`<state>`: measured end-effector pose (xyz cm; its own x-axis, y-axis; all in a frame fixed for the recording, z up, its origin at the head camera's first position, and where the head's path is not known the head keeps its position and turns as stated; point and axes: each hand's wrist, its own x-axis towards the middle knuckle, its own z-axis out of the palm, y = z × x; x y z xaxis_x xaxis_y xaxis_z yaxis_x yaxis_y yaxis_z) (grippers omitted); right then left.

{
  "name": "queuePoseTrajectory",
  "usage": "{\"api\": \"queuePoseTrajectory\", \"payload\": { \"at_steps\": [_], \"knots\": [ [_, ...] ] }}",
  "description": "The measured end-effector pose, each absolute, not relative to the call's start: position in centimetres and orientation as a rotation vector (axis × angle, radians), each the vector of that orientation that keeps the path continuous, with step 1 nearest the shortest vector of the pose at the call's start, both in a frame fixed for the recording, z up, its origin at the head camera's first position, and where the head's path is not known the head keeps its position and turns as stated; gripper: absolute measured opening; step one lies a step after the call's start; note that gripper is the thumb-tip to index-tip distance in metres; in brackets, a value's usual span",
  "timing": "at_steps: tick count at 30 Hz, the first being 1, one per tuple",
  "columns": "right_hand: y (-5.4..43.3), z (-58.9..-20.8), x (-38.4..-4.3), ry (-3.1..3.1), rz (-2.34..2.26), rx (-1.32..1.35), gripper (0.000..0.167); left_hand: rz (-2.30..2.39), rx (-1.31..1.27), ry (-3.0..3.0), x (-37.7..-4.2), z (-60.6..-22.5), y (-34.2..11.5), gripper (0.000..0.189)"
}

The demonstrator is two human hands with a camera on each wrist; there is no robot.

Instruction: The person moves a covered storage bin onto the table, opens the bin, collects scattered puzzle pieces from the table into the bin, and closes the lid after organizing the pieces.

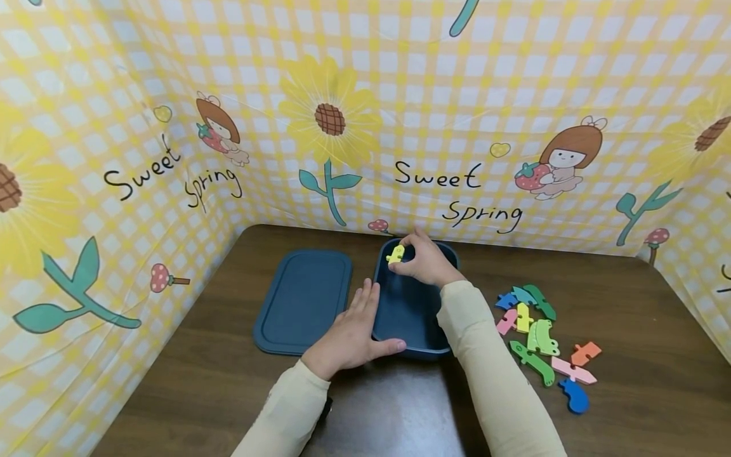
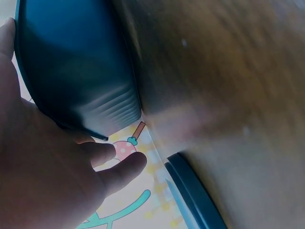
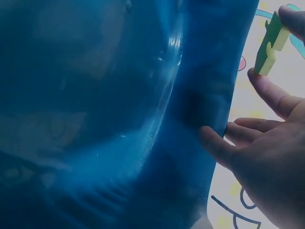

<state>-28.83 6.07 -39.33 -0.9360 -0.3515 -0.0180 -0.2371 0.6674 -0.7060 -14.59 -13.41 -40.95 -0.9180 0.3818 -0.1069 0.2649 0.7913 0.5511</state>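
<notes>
My right hand [image 1: 425, 259] pinches a small yellow notched puzzle piece [image 1: 395, 255] between thumb and fingertip, over the far end of a dark blue box [image 1: 410, 311]. In the right wrist view the piece [image 3: 270, 45] stands on edge between the two fingertips, with the other fingers beside the box wall. My left hand [image 1: 349, 330] lies along the box's left side, its fingers straight and its thumb at the near left corner of the rim. The left wrist view has the left hand [image 2: 52, 162] against the outside of the box [image 2: 81, 62].
A flat dark blue lid [image 1: 302, 301] lies left of the box. To the right, several colourful notched pieces are spread on the brown table [image 1: 200, 387], among them a dark green one [image 1: 532, 363] and a blue one [image 1: 574, 397]. A yellow checked cloth [image 1: 365, 95] rises behind.
</notes>
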Motion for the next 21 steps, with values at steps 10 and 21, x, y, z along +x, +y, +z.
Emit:
{"api": "queuePoseTrajectory", "payload": {
  "at_steps": [10, 21],
  "knots": [
    [6.38, -39.63, -28.83, 2.749, -1.04, -0.445, 0.061, 0.807, 0.502, 2.767, -14.57, -41.0, -13.46, 0.113],
    [6.51, -40.3, -29.19, 2.745, -1.053, -0.439, 0.06, 0.809, 0.495, 2.762, -14.65, -41.02, -13.49, 0.114]
  ]
}}
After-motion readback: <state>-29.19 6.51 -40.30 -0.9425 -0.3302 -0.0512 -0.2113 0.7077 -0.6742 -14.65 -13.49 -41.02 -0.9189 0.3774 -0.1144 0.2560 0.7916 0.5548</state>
